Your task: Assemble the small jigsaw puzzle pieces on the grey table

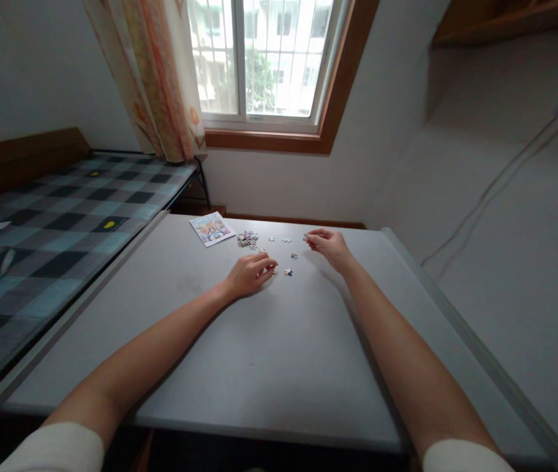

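Note:
My left hand (252, 274) rests on the table with its fingers curled inward. At its fingertips a small puzzle piece (275, 271) shows, partly covered by the thumb and fingers. Farther right, my right hand (328, 246) pinches another small puzzle piece (305, 237) just over the tabletop. Between the hands lie a few joined puzzle pieces (288, 272) with dark blue and white on them, and a small multicoloured cluster (294, 256). Beyond them are pale pieces (286, 240) and one more loose piece (271, 239).
A heap of puzzle pieces (248, 239) lies beyond my left hand, beside a printed picture sheet (212, 229). The light grey table (269, 367) has raised side edges. A bed with a checked cover (126, 196) stands left; a wall (515, 262) is close on the right.

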A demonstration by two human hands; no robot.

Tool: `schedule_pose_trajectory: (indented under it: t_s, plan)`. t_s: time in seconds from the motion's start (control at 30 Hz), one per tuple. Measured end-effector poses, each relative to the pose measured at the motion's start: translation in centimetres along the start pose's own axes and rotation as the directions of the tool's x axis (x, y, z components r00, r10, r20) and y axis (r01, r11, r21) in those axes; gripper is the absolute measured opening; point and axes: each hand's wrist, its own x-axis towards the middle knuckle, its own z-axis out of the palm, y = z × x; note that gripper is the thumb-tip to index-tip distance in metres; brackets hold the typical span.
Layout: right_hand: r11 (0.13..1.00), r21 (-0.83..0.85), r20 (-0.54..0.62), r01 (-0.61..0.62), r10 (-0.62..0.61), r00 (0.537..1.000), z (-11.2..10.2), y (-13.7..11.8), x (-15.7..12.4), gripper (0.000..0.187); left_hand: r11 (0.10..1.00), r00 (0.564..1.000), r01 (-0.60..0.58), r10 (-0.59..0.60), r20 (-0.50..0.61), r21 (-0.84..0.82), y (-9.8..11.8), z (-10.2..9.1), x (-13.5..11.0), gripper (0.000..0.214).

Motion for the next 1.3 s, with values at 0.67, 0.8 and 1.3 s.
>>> schedule_pose_trajectory:
  t_s: [0.67, 0.8, 1.3]
  plan:
    - [0.732, -0.638, 0.006, 0.240, -0.307, 0.952, 0.8, 4.9, 2.2, 0.023, 1.000, 0.999, 0.012, -0.012, 0.043, 0.002, 0.4, -0.1, 0.2, 0.018]
    - [0.742, -0.618, -0.047, 0.259, -0.364, 0.930, 0.8, 5.0, 0.8, 0.025, 1.000, 0.999, 0.012, -0.012, 0.047, 0.006, 0.4, -0.2, 0.2, 0.017]
    - [0.586, -0.747, 0.065, 0.313, -0.404, 0.912, 1.8, 5.2, -0.9, 0.030, 0.999, 0.997, 0.029, -0.031, 0.067, 0.028, 0.4, -0.2, 0.2, 0.017]
